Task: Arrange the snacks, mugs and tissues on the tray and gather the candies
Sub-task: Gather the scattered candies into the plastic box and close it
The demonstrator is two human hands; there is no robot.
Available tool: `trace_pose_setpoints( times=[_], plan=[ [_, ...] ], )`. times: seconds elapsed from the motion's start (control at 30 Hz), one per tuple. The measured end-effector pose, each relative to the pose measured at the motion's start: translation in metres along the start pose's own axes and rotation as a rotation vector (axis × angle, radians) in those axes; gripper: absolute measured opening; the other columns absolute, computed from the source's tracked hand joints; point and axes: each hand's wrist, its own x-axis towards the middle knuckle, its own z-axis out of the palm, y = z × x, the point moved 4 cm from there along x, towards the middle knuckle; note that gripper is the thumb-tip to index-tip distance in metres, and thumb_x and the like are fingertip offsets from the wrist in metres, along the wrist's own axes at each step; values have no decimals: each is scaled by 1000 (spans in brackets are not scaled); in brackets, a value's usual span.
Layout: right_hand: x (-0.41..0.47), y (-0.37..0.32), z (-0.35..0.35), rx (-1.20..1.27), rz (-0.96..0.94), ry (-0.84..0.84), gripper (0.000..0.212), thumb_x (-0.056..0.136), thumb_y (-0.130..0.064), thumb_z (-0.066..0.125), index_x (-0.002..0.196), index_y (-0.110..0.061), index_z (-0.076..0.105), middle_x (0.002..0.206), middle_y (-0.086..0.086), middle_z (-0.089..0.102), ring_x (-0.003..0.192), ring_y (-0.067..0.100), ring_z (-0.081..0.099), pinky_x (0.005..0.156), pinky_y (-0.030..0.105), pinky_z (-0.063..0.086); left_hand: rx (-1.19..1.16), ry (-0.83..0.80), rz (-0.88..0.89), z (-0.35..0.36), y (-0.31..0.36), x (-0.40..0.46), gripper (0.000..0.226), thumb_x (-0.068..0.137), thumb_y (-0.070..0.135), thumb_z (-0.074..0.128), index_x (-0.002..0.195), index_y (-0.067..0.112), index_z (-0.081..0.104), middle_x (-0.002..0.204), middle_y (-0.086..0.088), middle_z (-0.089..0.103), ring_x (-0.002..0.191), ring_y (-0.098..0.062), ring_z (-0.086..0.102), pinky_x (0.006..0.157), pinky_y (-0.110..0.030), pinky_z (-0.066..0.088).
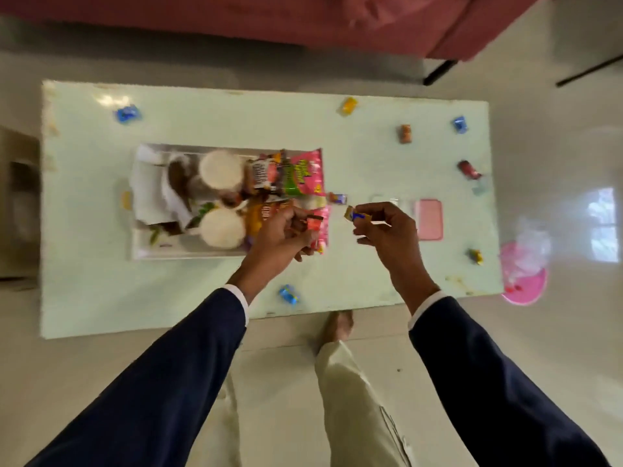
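A clear tray (188,252) on the pale green table holds two white mugs (220,173), crumpled tissues (151,190) and snack packets (303,171). My left hand (286,232) hovers over the tray's right end, shut on a red-wrapped candy (313,222). My right hand (387,230) is just to its right, pinching a gold-and-blue candy (357,215). Another wrapped candy (337,198) lies beside the tray. Loose candies are scattered: blue (127,113), yellow (349,105), orange (404,133), blue (459,124), red (468,169), gold (476,256) and blue (289,294).
A pink lidded box (428,219) lies on the table right of my hands. A pink bin with a plastic liner (524,274) stands on the floor off the table's right end. A pink sofa (303,18) runs along the far side.
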Motion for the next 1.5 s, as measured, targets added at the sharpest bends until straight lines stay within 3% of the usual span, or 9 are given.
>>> trace_pose_setpoints(
  times=[0.1,0.27,0.43,0.63,0.73,0.83,1.07,1.27,1.5],
  plan=[
    [31,37,-79,-174,51,161,15,88,-14,73,103,-10,72,93,7,74,75,19,67,72,36,57,107,-38,-29,71,1,33,25,89,4,72,95,27,64,72,7,74,60,-19,74,46,-29,52],
    [79,72,-122,-238,75,195,21,83,-23,79,99,-11,73,90,1,73,76,13,65,66,10,47,204,-2,-125,149,-8,76,21,90,6,72,92,24,61,78,3,71,62,-18,76,51,-32,57],
    [108,83,-124,-241,105,139,18,88,-15,71,105,-10,73,99,6,75,91,24,71,88,39,58,271,91,-146,183,-5,106,22,89,7,71,92,26,60,83,2,72,63,-15,76,54,-34,59],
    [94,102,-159,-239,102,139,17,92,-15,59,105,-16,71,94,-1,74,81,17,72,71,30,58,364,172,-78,199,1,126,29,82,9,80,99,21,61,93,0,73,68,-13,75,57,-38,60],
    [78,116,-170,-213,139,102,16,94,-12,55,98,-19,69,83,-6,74,68,6,69,58,14,49,534,192,27,200,3,127,54,77,17,86,122,20,57,113,1,60,95,-12,61,69,-23,51],
    [69,113,-162,-206,142,73,20,93,-7,53,95,-20,68,81,-6,74,70,8,69,61,13,50,642,249,116,190,2,114,55,78,23,85,123,25,55,110,4,50,89,-1,52,63,-7,34],
    [81,44,-49,-235,-40,-116,18,91,-6,55,96,-13,71,84,0,75,72,9,70,77,37,60,537,227,201,100,5,77,36,86,3,73,113,25,64,106,2,58,80,-6,59,64,-13,45],
    [90,-44,101,-264,-206,-262,21,86,-3,55,92,-15,71,80,-1,73,75,15,69,72,29,55,571,487,509,-67,43,38,29,92,1,54,116,17,60,109,-1,55,85,-8,55,75,-19,45],
    [94,-110,296,-408,-379,-422,22,89,-3,54,97,-15,71,86,2,75,81,19,70,77,33,57,554,757,239,-289,8,-6,37,91,3,52,109,35,59,115,8,51,79,-1,58,69,-11,45]
  ],
)
